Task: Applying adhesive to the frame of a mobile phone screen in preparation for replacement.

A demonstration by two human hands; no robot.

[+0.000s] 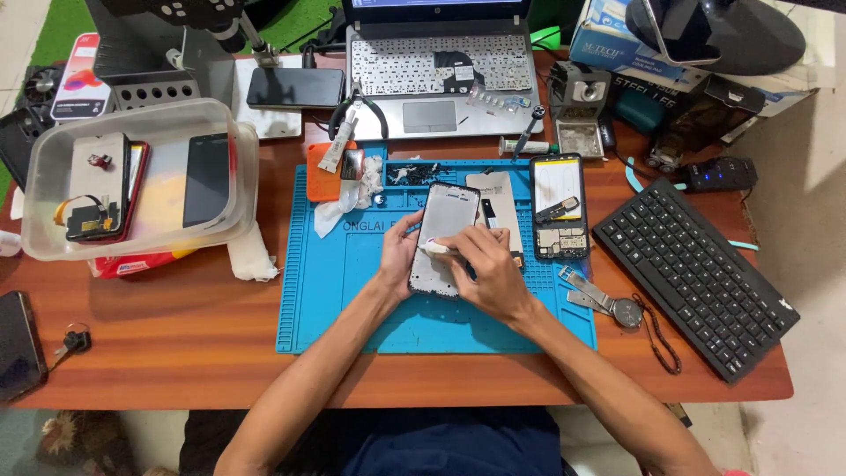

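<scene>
**Two hands on a phone frame over the blue mat**

Closest to me, the person's forearms come up from the near edge of the wooden desk (176,353) and meet over a blue repair mat (352,300). The left hand (398,256) is wrapped around the left edge of a phone frame (445,238), thumb and fingers curled to steady it; the frame lies tilted on the mat, its pale inner face upward. The right hand (489,269) is closed around a small white wad (436,250), pinched at the fingertips and pressed against the frame's face about halfway up.

Just right of the hands a wristwatch (617,307) with a metal band lies at the mat's corner, touching a string of dark beads (663,339). Beyond it a black keyboard (696,273) sits slantwise on the desk. Beside the frame, on the mat, an opened phone (559,207) shows its yellow battery and circuit board, and a loose back cover (498,207) lies between the two.

To the left, a clear plastic tub (141,176) holds several phones and parts. Near the mat's far edge are an orange pad (324,172), a crumpled white cloth (352,194) and a glue tube (339,141). Farthest off, a laptop (432,75) stands open with some keys pulled off, a dark phone (293,86) to its left and a blue box (617,40) to its right.
</scene>
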